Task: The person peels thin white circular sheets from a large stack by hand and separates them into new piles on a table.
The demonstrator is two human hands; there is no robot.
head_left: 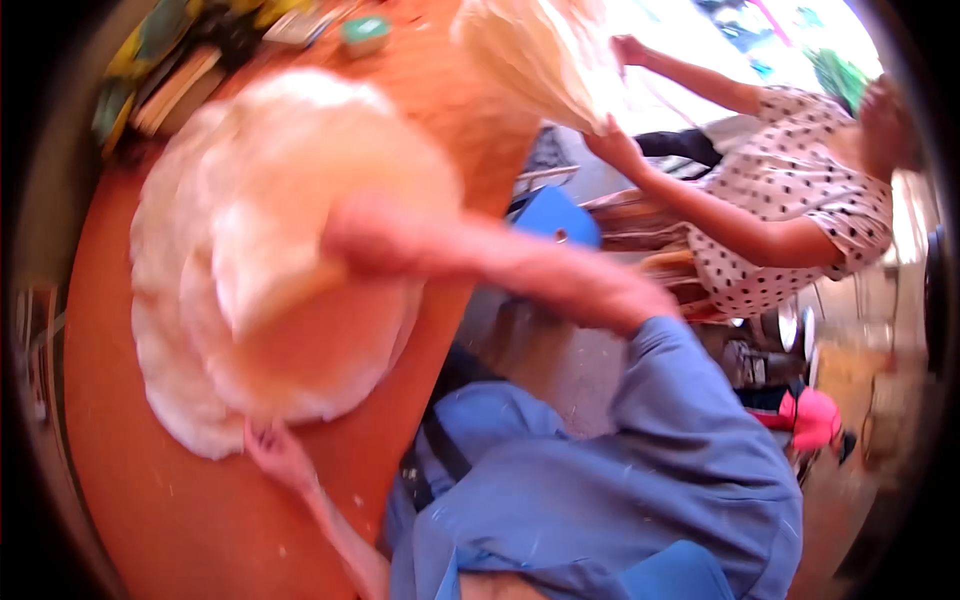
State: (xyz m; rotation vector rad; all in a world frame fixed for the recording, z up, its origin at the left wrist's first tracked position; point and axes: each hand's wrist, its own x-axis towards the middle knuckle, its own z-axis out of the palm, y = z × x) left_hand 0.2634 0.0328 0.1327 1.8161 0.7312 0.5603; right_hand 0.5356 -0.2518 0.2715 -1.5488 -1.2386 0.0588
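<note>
A pile of thin, round, pale sheets [300,350] with ragged edges lies on the orange table [150,500], its top layer partly folded. At the pile's near edge, my left hand [275,450] has its fingers closed on the rim of a sheet. My right hand [375,235] is over the upper middle of the pile, smeared by motion, so its fingers cannot be made out.
A co-worker [790,190] in a dotted top holds a bunched pale sheet [530,55] at the table's right side. A blue object [555,210] sits between us. A green container [365,35] and clutter [180,90] line the far edge. Another person in pink [810,420] is behind.
</note>
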